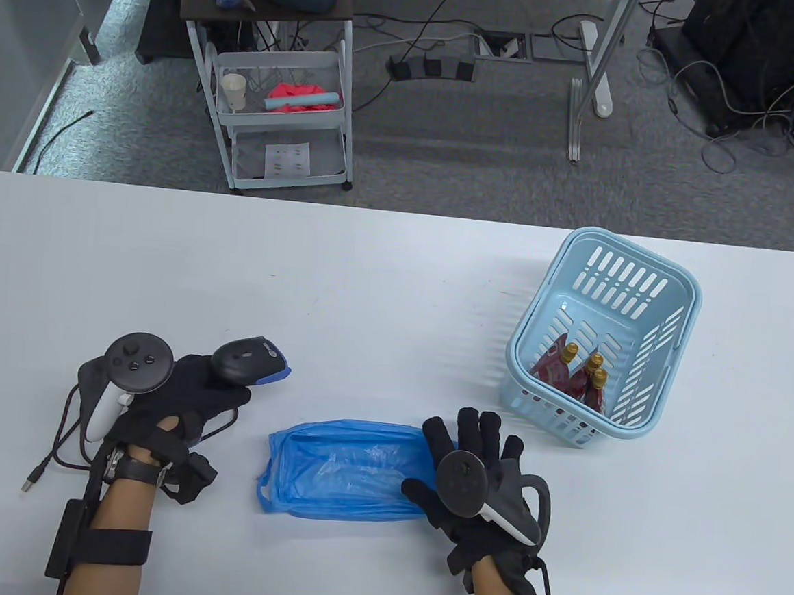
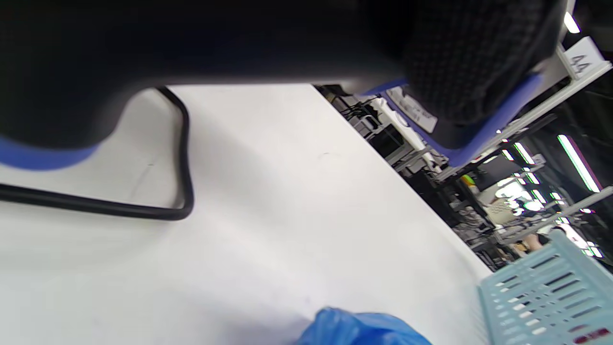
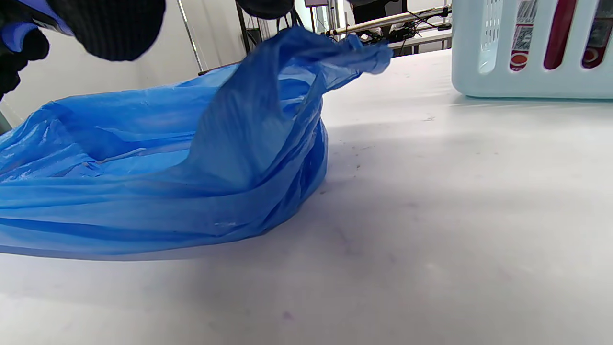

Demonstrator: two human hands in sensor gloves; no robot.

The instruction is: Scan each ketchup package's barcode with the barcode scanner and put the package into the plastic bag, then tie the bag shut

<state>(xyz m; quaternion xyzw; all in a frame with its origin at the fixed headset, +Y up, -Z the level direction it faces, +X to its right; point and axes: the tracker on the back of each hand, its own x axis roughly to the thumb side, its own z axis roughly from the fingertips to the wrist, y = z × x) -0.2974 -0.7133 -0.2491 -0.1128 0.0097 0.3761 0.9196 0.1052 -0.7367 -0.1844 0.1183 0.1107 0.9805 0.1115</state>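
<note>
Nearest the person, the blue bag (image 1: 349,471) lies flat on the white counter (image 1: 370,295), its handles at the end away from the right hand. The right hand (image 1: 472,482) rests on the bag's other end, fingers straight and spread over the plastic; from the right wrist view that end of the bag billows up off the counter. To the left of the bag and a little farther back, the left hand (image 1: 183,397) holds the scanner (image 1: 251,361), fingers curled round its grip, the blue-edged nose aimed to the right above the bag. The cable (image 1: 62,446) loops left of that hand. Beyond the bag, to its right, the pale blue basket (image 1: 604,331) holds three ketchup packages (image 1: 573,376), gold caps up.
</note>
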